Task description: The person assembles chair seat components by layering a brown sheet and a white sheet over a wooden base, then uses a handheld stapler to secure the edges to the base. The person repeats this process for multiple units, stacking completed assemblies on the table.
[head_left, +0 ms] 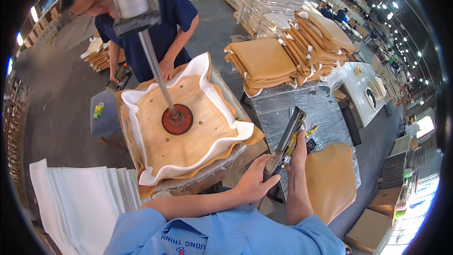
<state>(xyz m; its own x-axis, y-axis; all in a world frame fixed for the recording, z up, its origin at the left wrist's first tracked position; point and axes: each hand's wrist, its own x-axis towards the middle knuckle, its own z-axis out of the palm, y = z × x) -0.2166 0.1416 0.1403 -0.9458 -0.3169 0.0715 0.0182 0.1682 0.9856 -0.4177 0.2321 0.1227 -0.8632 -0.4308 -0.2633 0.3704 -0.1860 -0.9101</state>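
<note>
Both of my hands are on a pneumatic staple gun, held over the near edge of a plastic-covered table. My left hand grips its lower end, and my right hand wraps its side. To the left, a square wooden seat board lies on white foam and brown leather-like cover material, whose edges curl up around it. A metal rod with a red round pad presses on the board's middle. My hands are apart from the board.
Opposite, a person in dark blue has one hand by the board and the other at another staple gun. Brown covers are stacked on the table; another cover lies nearer. White foam sheets stand at lower left.
</note>
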